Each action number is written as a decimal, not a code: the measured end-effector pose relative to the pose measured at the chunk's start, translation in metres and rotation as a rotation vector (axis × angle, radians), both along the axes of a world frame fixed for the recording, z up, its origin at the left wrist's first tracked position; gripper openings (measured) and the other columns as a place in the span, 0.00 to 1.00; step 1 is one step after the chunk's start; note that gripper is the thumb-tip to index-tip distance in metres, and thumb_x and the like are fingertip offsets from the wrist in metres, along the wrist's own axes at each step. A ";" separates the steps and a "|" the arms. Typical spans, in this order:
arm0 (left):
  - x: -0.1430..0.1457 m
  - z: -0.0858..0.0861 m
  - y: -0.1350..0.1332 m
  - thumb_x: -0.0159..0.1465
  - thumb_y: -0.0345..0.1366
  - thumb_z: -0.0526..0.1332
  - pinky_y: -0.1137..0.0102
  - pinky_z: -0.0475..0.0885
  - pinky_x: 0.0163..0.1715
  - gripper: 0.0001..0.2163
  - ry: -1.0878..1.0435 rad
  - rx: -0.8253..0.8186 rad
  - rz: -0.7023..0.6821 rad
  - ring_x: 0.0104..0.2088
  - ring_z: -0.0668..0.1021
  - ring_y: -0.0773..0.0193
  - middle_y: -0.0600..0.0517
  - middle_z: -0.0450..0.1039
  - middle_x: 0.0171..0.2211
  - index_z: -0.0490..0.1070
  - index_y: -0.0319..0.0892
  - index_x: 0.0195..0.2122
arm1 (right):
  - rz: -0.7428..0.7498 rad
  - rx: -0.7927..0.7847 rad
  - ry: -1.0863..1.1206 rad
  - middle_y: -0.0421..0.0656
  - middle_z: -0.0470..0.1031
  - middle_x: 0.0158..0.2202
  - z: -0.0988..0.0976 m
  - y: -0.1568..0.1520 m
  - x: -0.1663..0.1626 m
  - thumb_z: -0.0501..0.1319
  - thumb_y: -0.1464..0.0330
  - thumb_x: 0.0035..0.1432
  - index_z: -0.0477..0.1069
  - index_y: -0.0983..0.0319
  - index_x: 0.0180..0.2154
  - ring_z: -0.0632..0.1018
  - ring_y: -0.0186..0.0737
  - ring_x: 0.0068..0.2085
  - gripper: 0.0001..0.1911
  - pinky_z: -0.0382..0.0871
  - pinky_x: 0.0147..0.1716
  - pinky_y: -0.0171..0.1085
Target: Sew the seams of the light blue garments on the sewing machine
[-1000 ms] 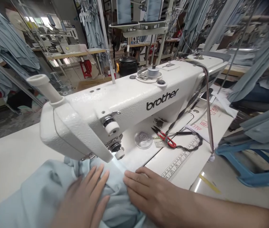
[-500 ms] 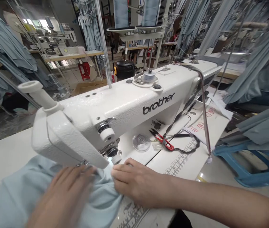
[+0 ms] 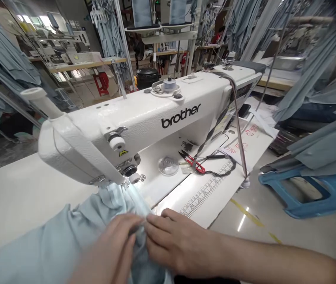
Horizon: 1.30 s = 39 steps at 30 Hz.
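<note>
Light blue fabric (image 3: 58, 236) lies bunched on the bed of a white sewing machine (image 3: 144, 108), its upper edge running under the needle area. My left hand (image 3: 111, 246) pinches a fold of the fabric in front of the needle; it is partly blurred. Close beside it, my right hand (image 3: 176, 240) is closed on the fabric's right edge, fingers curled. The fingertips of both hands nearly meet. The needle and presser foot are mostly hidden by the machine head and cloth.
Red thread snips (image 3: 196, 163) and a clear plastic disc (image 3: 168, 165) lie on the machine bed, near a printed ruler (image 3: 206, 193). A dark braided cord (image 3: 237, 118) hangs over the machine arm. To the right stands a blue stool (image 3: 306, 193); hanging garments (image 3: 301, 79) surround the station.
My left hand has moved right and away from the machine head, closing on the fabric beside my right hand. Both hands sit nearer me, and the fabric is gathered more. The view has shifted slightly.
</note>
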<state>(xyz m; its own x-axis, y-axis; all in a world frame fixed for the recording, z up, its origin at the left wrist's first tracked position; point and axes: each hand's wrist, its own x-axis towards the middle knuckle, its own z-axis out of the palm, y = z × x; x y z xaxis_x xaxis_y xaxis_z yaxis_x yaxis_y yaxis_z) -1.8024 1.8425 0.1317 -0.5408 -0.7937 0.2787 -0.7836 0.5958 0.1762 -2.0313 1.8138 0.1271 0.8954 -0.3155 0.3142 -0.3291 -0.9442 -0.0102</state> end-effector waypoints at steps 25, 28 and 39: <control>0.034 -0.014 -0.030 0.67 0.43 0.50 0.69 0.77 0.36 0.20 -0.385 -0.336 -0.013 0.50 0.79 0.60 0.51 0.74 0.55 0.71 0.43 0.54 | -0.050 -0.033 0.111 0.58 0.66 0.59 0.004 -0.020 -0.002 0.45 0.75 0.69 0.68 0.72 0.53 0.66 0.53 0.60 0.18 0.65 0.53 0.45; 0.042 -0.019 -0.038 0.67 0.42 0.49 0.68 0.78 0.33 0.20 -0.442 -0.361 0.001 0.49 0.80 0.60 0.51 0.72 0.55 0.71 0.42 0.54 | -0.029 -0.042 0.097 0.59 0.67 0.56 0.004 -0.032 0.006 0.46 0.76 0.70 0.68 0.73 0.50 0.68 0.53 0.58 0.16 0.66 0.51 0.45; 0.035 -0.004 -0.061 0.68 0.37 0.44 0.60 0.79 0.38 0.21 -0.451 -0.437 -0.043 0.41 0.82 0.54 0.45 0.80 0.42 0.76 0.34 0.44 | -0.029 0.009 0.097 0.59 0.68 0.54 0.002 -0.050 0.020 0.44 0.77 0.70 0.68 0.73 0.47 0.69 0.52 0.56 0.15 0.67 0.50 0.44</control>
<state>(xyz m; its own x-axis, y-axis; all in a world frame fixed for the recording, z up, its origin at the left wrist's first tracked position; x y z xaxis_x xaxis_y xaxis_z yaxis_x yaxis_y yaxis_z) -1.7677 1.7812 0.1274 -0.7093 -0.6335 0.3092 -0.6981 0.5704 -0.4328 -2.0114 1.7641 0.1296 0.9120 -0.3439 0.2234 -0.3560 -0.9344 0.0150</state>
